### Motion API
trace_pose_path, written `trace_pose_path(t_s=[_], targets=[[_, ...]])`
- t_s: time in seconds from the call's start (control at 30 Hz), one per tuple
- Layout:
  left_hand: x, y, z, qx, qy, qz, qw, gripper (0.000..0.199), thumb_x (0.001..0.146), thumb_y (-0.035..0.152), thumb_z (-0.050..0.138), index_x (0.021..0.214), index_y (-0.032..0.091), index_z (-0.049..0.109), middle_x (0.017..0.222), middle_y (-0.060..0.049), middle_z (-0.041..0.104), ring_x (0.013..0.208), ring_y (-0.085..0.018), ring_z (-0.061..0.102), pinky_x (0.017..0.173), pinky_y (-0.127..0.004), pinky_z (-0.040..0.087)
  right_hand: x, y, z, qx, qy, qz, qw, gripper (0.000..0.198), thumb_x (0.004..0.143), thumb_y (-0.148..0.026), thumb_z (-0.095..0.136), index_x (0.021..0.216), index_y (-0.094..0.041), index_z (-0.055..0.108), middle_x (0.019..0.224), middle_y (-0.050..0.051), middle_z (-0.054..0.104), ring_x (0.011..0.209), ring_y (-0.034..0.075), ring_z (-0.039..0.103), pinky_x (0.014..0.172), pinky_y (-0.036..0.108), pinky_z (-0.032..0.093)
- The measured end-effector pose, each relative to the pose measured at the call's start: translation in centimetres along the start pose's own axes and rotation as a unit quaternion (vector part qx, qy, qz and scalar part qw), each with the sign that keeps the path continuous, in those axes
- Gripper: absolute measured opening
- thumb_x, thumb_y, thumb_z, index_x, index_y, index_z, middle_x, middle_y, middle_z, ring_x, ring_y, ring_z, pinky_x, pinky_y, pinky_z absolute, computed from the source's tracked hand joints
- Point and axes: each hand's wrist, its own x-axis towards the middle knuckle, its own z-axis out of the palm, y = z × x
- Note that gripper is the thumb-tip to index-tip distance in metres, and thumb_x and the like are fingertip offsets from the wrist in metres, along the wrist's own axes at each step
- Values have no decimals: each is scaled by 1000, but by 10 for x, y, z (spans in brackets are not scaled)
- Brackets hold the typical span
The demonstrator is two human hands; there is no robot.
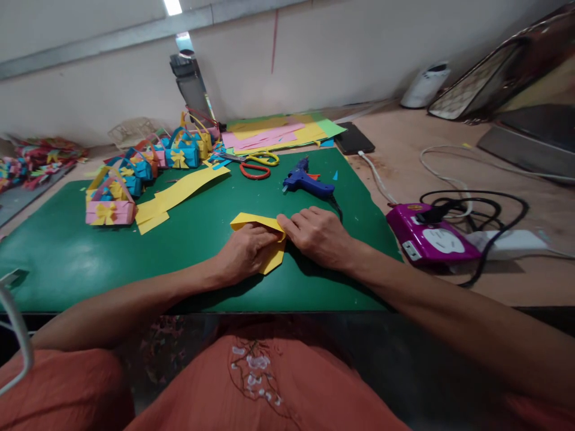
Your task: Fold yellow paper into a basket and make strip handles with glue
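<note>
A folded piece of yellow paper [274, 258] is held between my two hands, just above the green mat [202, 263]. My left hand [246, 250] has its fingers curled into the fold, hiding part of the paper. At the paper's right corner, my right hand [317, 236] pinches the edge between thumb and fingers. Beyond my right hand lies a blue glue gun [308, 181], its nozzle pointing left. Scissors [256, 166] with a red and a yellow handle rest behind the paper. Yellow paper strips [179, 194] lie to the left.
Small paper baskets [110, 211] with bows stand in a row at the left. Coloured sheets [269, 133] and a phone [354, 139] lie at the back. A purple power socket [431, 236] with cables sits on the right. Behind stands a dark bottle [191, 87].
</note>
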Motion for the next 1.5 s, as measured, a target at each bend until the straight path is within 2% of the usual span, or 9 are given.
trace_pose_path(t_s=[0.17, 0.33, 0.53, 0.73, 0.93, 1.13, 1.33, 1.5], targets=[[0, 1, 0, -3, -8, -2, 1000, 26, 92, 18, 40, 93, 12, 65, 93, -9, 71, 86, -17, 62, 79, -30, 50, -1, 0, -2, -52, 3, -6, 999, 38, 89, -8, 31, 117, -8, 56, 67, 9, 64, 62, 19, 52, 59, 33, 25], [0, 1, 0, 5, -22, -20, 1000, 25, 92, 18, 40, 98, 12, 63, 92, -9, 70, 87, -18, 60, 77, -31, 50, -3, 3, -3, -27, -11, 21, 999, 40, 87, -9, 32, 120, -9, 54, 70, 9, 66, 62, 18, 53, 61, 32, 27], [-2, -1, 0, 24, -51, -5, 998, 23, 90, 15, 40, 94, 12, 62, 87, -8, 69, 81, -17, 60, 77, -33, 48, -4, 6, -5, -10, -29, 46, 998, 39, 87, -10, 31, 120, -8, 54, 75, 10, 68, 64, 19, 55, 62, 33, 29], [-3, 0, 2, 66, -58, -45, 995, 23, 90, 16, 37, 95, 15, 60, 79, -6, 65, 77, -17, 56, 63, -26, 45, -3, 6, -5, 5, -42, 63, 997, 37, 86, -8, 33, 114, -9, 56, 78, 10, 67, 67, 19, 54, 62, 32, 30], [-3, 4, -2, 115, -120, -36, 985, 18, 85, 14, 39, 95, 15, 54, 76, -6, 60, 73, -18, 52, 61, -28, 43, -5, 6, -4, 19, -48, 75, 996, 36, 86, -9, 32, 112, -10, 57, 81, 10, 66, 70, 21, 54, 62, 32, 30], [-1, 6, -5, 172, -174, -25, 969, 15, 85, 19, 41, 94, 17, 52, 75, -7, 59, 72, -21, 51, 59, -31, 40, -5, 6, -5, 24, -42, 78, 996, 34, 87, -10, 32, 111, -11, 57, 82, 11, 66, 70, 20, 53, 61, 31, 29], [1, 7, -7, 160, -173, -5, 972, 19, 89, 21, 36, 85, 16, 54, 69, -7, 58, 66, -19, 50, 61, -31, 40, -5, 6, -3, 28, -40, 78, 996, 34, 87, -10, 32, 110, -10, 58, 82, 11, 66, 71, 20, 52, 61, 31, 30], [-2, 6, -6, 171, -133, 15, 976, 20, 89, 22, 38, 82, 16, 56, 68, -5, 60, 65, -18, 52, 59, -28, 41, -5, 5, -3, 26, -38, 79, 996, 34, 87, -9, 32, 109, -10, 58, 82, 11, 66, 72, 21, 52, 61, 31, 30]])
